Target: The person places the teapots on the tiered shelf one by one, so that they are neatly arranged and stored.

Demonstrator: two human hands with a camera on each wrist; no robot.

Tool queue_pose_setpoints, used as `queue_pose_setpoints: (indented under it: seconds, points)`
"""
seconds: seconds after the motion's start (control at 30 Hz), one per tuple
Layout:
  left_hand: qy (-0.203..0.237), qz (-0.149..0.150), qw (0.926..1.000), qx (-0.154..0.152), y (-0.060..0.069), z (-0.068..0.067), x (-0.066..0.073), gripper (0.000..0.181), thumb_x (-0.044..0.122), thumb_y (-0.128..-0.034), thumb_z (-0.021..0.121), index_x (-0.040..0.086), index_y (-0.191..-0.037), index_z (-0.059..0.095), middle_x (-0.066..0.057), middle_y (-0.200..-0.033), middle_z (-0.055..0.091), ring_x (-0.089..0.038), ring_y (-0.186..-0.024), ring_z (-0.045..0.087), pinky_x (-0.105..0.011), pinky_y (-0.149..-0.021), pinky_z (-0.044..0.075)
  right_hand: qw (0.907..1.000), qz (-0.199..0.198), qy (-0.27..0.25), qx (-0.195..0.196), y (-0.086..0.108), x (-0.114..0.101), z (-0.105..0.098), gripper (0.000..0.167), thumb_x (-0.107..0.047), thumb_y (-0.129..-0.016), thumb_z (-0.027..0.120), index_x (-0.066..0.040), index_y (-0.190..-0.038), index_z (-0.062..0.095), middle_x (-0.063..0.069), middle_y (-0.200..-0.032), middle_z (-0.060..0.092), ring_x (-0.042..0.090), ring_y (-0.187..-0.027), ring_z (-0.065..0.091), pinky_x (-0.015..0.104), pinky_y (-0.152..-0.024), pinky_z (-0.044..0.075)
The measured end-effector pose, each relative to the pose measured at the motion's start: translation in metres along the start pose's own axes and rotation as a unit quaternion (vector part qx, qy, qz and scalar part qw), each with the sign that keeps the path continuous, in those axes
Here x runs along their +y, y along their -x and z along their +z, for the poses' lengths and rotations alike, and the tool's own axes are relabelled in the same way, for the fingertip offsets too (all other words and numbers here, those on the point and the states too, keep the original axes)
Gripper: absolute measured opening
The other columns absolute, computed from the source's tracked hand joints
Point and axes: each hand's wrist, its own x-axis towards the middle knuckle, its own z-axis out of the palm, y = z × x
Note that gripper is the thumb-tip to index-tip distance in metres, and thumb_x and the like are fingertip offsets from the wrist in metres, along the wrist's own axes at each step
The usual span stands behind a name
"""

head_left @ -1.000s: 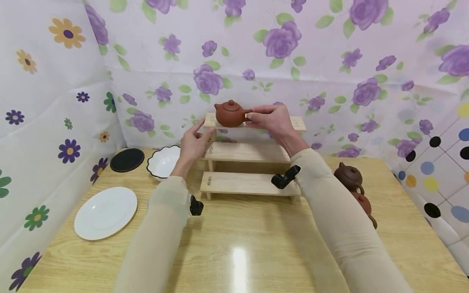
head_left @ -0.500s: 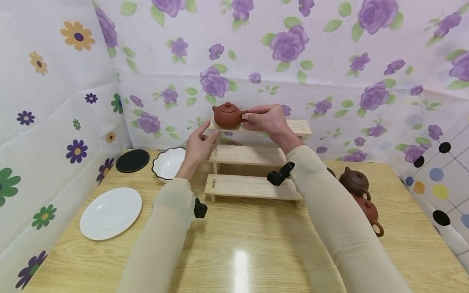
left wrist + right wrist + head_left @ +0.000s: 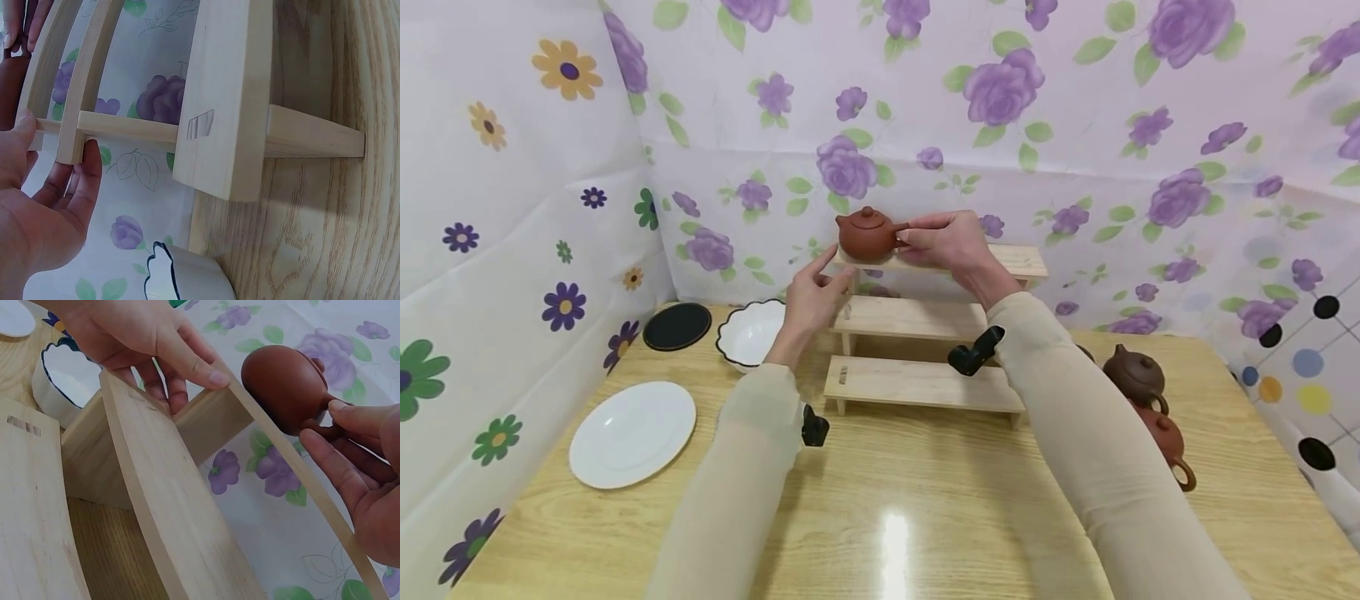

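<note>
A reddish-brown clay teapot (image 3: 867, 237) is at the left end of the top board of a three-tier wooden shelf stand (image 3: 917, 383). My right hand (image 3: 953, 243) pinches its handle from the right; in the right wrist view the thumb and fingers close on the teapot (image 3: 278, 387) handle. The board edge hides the pot's base there, so contact is hard to judge. My left hand (image 3: 809, 302) grips the stand's upper left end. In the left wrist view, that hand (image 3: 47, 215) has its thumb near the top board and its fingers curled at the middle board.
Left of the stand are a white scalloped bowl (image 3: 748, 333) with a dark rim, a black round coaster (image 3: 677, 326) and a white plate (image 3: 632, 435). On the right, a dark brown teapot (image 3: 1133, 375) and a reddish one (image 3: 1167, 437) stand partly behind the right sleeve. Floral cloth hangs behind.
The teapot has shifted slightly left along the top board, with my right hand still pinching its handle. My left hand stays at the stand's left end. The head view has turned a little.
</note>
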Motion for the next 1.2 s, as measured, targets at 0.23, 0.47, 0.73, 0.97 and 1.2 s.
queue_pose_setpoints:
  seconds: [0.23,0.47,0.73,0.97,1.2]
  points:
    - [-0.005,-0.002,1.0000,0.007,-0.001,0.001,0.002,0.060,0.039,-0.1047,0.067,0.031,-0.161,0.047,-0.006,-0.088,0.067,-0.007,-0.059,0.051,-0.023,-0.052,0.041,0.9998,0.016,0.014,0.000,-0.002,-0.004,-0.001,0.021,0.005,-0.090,0.080,0.007,-0.111,0.079,0.015,-0.094,0.080,0.024,-0.078,0.081,0.034,-0.077,0.065]
    - [-0.017,0.006,0.9998,0.007,-0.003,-0.001,0.002,0.060,0.039,-0.1050,0.067,0.029,-0.161,0.047,0.000,-0.083,0.064,-0.007,-0.062,0.053,-0.023,-0.054,0.043,0.9996,0.026,0.012,0.000,-0.003,-0.008,0.000,0.018,0.005,-0.091,0.078,0.006,-0.110,0.078,0.019,-0.103,0.079,0.025,-0.081,0.081,0.034,-0.080,0.064]
    - [-0.015,0.003,0.9999,0.003,0.000,0.000,0.001,0.060,0.040,-0.1048,0.067,0.029,-0.161,0.048,-0.001,-0.084,0.064,-0.008,-0.065,0.054,-0.023,-0.056,0.043,0.9995,0.028,-0.011,0.011,-0.004,-0.004,-0.002,0.021,0.010,-0.090,0.078,0.008,-0.111,0.077,0.018,-0.096,0.079,0.026,-0.078,0.081,0.036,-0.080,0.064]
    - [-0.011,0.005,0.9999,0.008,0.002,0.001,0.002,0.060,0.040,-0.1045,0.067,0.029,-0.160,0.048,-0.002,-0.085,0.065,-0.009,-0.068,0.056,-0.023,-0.058,0.044,0.9996,0.017,0.020,0.009,-0.001,-0.006,-0.002,0.025,0.009,-0.090,0.078,0.009,-0.115,0.076,0.018,-0.100,0.080,0.024,-0.078,0.080,0.034,-0.078,0.064]
    - [-0.024,0.002,0.9997,0.001,-0.002,0.000,0.004,0.062,0.041,-0.1050,0.066,0.030,-0.162,0.045,0.000,-0.086,0.064,-0.009,-0.068,0.056,-0.024,-0.059,0.045,0.9986,-0.010,0.050,0.015,0.008,-0.022,-0.019,0.037,0.005,-0.090,0.079,0.015,-0.124,0.070,0.009,-0.086,0.079,0.019,-0.072,0.079,0.033,-0.075,0.065]
